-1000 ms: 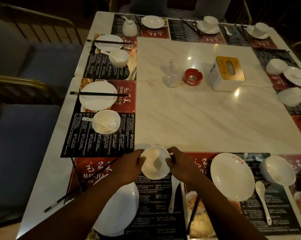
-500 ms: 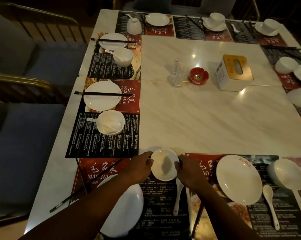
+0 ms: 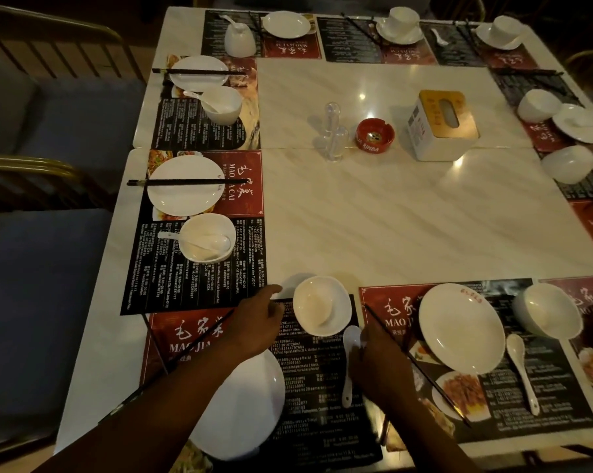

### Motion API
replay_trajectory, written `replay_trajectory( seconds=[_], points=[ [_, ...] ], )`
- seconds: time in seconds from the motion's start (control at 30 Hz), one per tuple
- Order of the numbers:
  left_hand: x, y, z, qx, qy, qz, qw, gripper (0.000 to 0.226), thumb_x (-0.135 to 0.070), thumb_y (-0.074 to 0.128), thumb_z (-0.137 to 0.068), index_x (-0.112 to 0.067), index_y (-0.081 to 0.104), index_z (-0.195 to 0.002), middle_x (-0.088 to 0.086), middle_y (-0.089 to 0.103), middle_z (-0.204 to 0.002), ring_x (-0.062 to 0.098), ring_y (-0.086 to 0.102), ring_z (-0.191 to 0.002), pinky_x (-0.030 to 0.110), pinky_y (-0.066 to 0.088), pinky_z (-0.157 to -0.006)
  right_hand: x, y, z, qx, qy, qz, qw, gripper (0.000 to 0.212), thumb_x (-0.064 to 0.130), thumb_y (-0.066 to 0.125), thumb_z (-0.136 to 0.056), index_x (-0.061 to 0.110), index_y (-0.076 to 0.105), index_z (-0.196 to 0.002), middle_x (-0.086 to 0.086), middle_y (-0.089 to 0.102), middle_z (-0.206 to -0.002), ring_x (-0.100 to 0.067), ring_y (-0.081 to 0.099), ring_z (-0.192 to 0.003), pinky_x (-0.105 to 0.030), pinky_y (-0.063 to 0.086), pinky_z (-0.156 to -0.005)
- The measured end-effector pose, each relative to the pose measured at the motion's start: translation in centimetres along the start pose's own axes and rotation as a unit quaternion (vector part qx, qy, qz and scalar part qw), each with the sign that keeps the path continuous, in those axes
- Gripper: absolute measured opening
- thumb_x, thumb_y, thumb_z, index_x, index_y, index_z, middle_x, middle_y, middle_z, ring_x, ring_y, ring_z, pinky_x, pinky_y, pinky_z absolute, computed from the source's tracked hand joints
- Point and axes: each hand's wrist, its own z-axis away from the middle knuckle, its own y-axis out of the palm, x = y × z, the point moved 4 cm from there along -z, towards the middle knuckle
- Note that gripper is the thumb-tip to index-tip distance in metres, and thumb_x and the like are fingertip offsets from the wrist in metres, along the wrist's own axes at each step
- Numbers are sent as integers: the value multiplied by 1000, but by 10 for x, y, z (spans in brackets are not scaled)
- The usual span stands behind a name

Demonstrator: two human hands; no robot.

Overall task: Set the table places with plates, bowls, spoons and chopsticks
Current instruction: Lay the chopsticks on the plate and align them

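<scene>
A white bowl (image 3: 322, 310) stands upright at the far edge of the near placemat (image 3: 322, 421). My left hand (image 3: 254, 322) lies just left of the bowl, fingers relaxed and holding nothing. A white spoon (image 3: 349, 370) lies below the bowl with its handle pointing toward me. My right hand (image 3: 373, 360) pinches it at its head. A white plate (image 3: 250, 404) sits near the table's front edge, partly under my left forearm. One pair of dark chopsticks (image 3: 192, 349) lies slanted under that arm. Another pair of chopsticks (image 3: 421, 367) lies right of my right hand.
The place to the right has a plate (image 3: 462, 329), a bowl (image 3: 547, 312) and a spoon (image 3: 522, 370). Set places line the left, far and right edges. A tissue box (image 3: 441, 124), red ashtray (image 3: 375, 136) and clear shakers (image 3: 332, 131) stand mid-table. Blue chairs (image 3: 42, 268) sit left.
Both hands have let go of the bowl, which now rests on the placemat. My right hand dropped down onto the spoon and my left hand drew slightly away to the left.
</scene>
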Motion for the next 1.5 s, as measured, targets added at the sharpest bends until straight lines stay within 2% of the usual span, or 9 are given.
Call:
replay_trajectory(
  seconds=[0.13,0.3,0.4,0.53,0.77,1.1,1.27,1.4,1.5],
  points=[
    [11,-9,8,7,17,-7,1000,39,-15,54,-99,-23,51,-137,-3,67,-110,10,64,-97,29,58,-83,-3,29,32,35,84,-42,995,48,68,14,-94,34,48,-96,12,63,-78,-6,63,-72,-29,49,-64],
    [23,-31,20,-32,45,-48,997,36,-11,59,-96,-24,58,-130,-9,66,-100,1,60,-88,9,46,-73,-11,26,30,24,155,-99,983,19,40,62,-93,23,54,-88,11,61,-75,-10,64,-73,-31,54,-66],
    [32,-44,25,-54,44,-58,996,38,-11,59,-96,-22,58,-132,-1,70,-108,5,61,-87,8,42,-71,-14,-2,22,-42,197,-178,963,8,28,66,-93,24,60,-91,7,65,-82,-11,64,-78,-32,54,-68],
    [49,-61,36,-74,31,-58,995,37,-11,59,-95,-24,58,-129,-2,69,-108,11,65,-95,21,49,-80,15,-39,13,-137,141,-220,955,5,26,65,-94,20,65,-93,8,67,-86,-8,61,-80,-27,44,-68],
    [74,-81,55,-120,3,-79,990,38,-13,61,-94,-24,58,-130,2,61,-128,23,55,-123,31,43,-97,49,-10,2,-40,87,-157,983,10,28,74,-87,22,67,-85,11,68,-84,-7,63,-83,-24,42,-73],
    [106,-109,82,-175,-59,-54,981,31,-28,65,-94,-25,58,-124,1,68,-113,22,67,-102,39,55,-89,38,-3,-10,-45,120,-124,984,22,37,70,-88,16,68,-83,3,67,-84,-18,63,-84,-29,44,-74],
    [127,-118,92,-205,-103,-79,970,15,-26,65,-93,-21,64,-107,0,70,-103,15,64,-88,32,51,-84,47,-9,-9,-35,101,-60,992,21,38,63,-93,18,63,-88,1,67,-86,-11,60,-74,-21,37,-55],
    [144,-123,98,-192,-128,-128,965,8,-23,71,-86,-16,70,-90,0,72,-91,14,66,-81,29,55,-80,88,-30,5,-157,-15,-24,987,8,23,67,-88,22,63,-82,2,64,-83,-17,59,-74,-25,40,-62],
    [152,-126,102,-176,-138,-151,963,10,-24,75,-78,-17,70,-81,-1,71,-84,16,67,-77,32,58,-75,141,-15,12,-92,-86,-87,988,12,13,67,-84,23,65,-77,9,65,-78,-9,59,-69,-21,41,-62]
  ],
)
